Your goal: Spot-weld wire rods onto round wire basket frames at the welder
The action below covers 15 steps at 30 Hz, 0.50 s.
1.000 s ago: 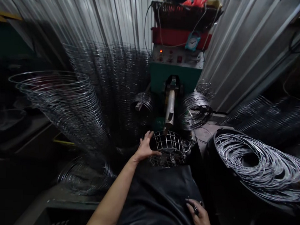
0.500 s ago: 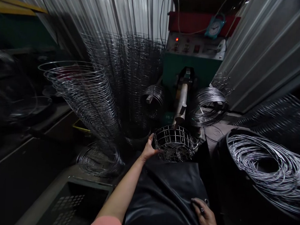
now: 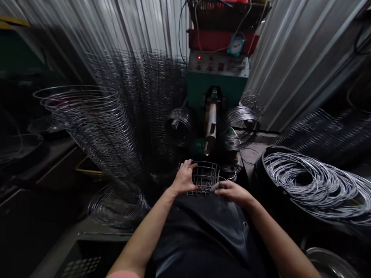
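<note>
since a second ago the right hand [image 3: 232, 192] has risen from the lap to the basket [image 3: 206, 177], fingers curled on its near rim, while the left hand [image 3: 184, 178] grips the left side below the machine arm [image 3: 210, 127].

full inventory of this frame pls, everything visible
machine: 1, green with grey panel, centre back
wire basket: 1, silver, in front of the machine
clock: 1, light blue, above the panel
ring bundles: 2, silver, on pegs either side of the machine
ring stack: 1, silver, left
mesh panels: many, silver, upright behind the stack
tub: 1, black, right, holding wire rings
crate: 1, dark, bottom left
bowl: 1, metal, bottom right
apron: 1, dark, over the lap
left hand: grips the basket's left rim
right hand: at the basket's near right edge, grip unclear
</note>
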### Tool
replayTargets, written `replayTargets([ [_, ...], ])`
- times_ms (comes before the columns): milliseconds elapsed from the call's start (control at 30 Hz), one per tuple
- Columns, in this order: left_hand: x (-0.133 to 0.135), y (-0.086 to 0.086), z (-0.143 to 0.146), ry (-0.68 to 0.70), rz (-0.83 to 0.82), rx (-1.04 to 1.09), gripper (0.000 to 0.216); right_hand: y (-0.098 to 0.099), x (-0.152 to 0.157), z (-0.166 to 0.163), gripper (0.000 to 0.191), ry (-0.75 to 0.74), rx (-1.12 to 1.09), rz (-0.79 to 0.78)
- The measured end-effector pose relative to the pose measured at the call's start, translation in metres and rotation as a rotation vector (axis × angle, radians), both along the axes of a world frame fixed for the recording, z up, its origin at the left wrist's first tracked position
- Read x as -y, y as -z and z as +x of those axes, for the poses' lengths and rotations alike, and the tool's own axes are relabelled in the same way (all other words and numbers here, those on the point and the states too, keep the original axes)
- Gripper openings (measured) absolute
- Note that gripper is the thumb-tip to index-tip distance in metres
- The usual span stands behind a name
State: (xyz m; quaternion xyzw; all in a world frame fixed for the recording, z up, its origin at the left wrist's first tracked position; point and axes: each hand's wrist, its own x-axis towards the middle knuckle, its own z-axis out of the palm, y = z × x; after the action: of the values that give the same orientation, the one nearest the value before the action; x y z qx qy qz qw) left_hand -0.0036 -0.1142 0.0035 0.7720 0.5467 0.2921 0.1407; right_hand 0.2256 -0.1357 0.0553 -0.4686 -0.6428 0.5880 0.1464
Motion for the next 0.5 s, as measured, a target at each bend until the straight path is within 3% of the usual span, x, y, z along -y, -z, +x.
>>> replayTargets([
  [67, 0.002, -0.011, 0.008, 0.005, -0.012, -0.072, 0.09, 0.0, -0.015, -0.019, 0.019, -0.017, 0.096, 0.131],
  [167, 0.001, -0.021, 0.013, 0.005, -0.014, -0.101, 0.09, 0.011, -0.025, -0.039, 0.017, 0.041, 0.351, 0.542],
  [233, -0.002, -0.024, 0.013, 0.005, -0.015, -0.091, 0.089, 0.019, -0.027, -0.043, 0.019, 0.037, 0.447, 0.731],
  [500, -0.015, -0.022, 0.008, 0.032, -0.063, -0.017, 0.085, 0.029, -0.034, -0.023, 0.029, -0.189, 0.267, 0.81],
])
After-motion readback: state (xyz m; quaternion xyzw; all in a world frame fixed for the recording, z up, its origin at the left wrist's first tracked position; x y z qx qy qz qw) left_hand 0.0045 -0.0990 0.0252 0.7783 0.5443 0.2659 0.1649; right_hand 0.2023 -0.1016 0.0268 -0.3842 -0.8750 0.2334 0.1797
